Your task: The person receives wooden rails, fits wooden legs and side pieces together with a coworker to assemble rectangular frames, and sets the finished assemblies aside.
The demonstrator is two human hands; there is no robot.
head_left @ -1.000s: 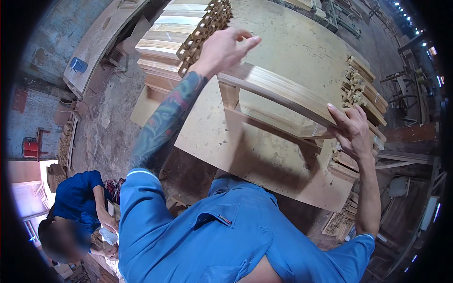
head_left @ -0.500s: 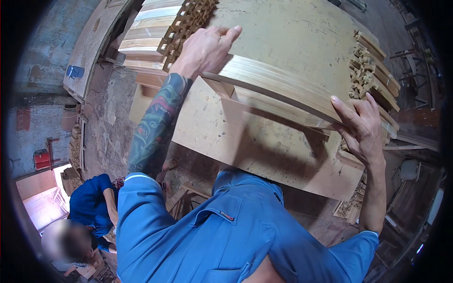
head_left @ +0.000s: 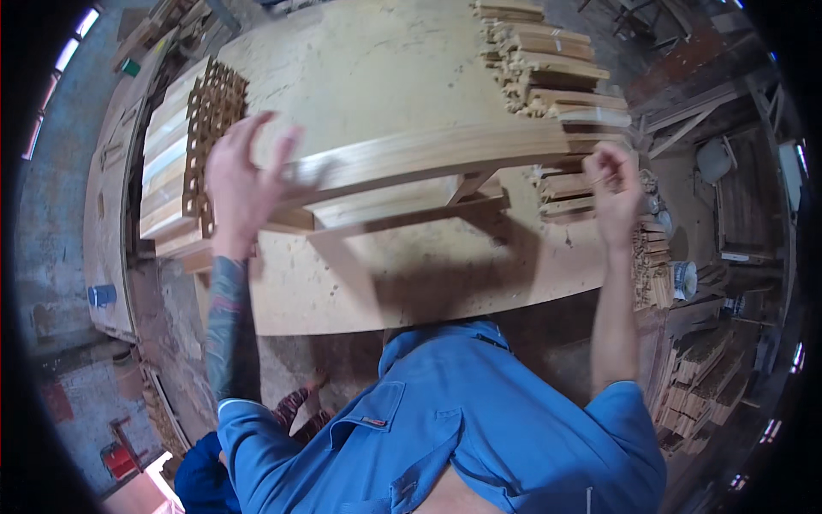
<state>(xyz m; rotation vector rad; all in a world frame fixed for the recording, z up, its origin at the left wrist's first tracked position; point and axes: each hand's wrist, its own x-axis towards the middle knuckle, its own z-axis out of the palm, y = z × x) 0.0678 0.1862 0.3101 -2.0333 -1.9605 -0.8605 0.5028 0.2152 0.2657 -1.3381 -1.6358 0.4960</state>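
Note:
A frame of pale wood (head_left: 428,154) with a long curved top piece spans the worktable in front of me, between my hands. A short crosspiece (head_left: 471,184) shows beneath its top piece. My left hand (head_left: 244,180) is at the left end, fingers spread and smeared by motion, with nothing gripped in them. Beside the right end is my right hand (head_left: 614,193), its fingers curled in and no piece visible inside them. Whether its fingertips touch the wood, I cannot tell.
The worktable (head_left: 377,68) carries a stack of slotted boards (head_left: 175,163) at left and piled wooden pieces (head_left: 556,77) at right. A co-worker in dark blue (head_left: 201,471) is low at left. More timber (head_left: 698,377) lies at lower right; a white bucket (head_left: 683,280) stands nearby.
My left hand has let go of the frame's left end and spread its fingers. My right hand has come off the right end and curled. The view has shifted to the right.

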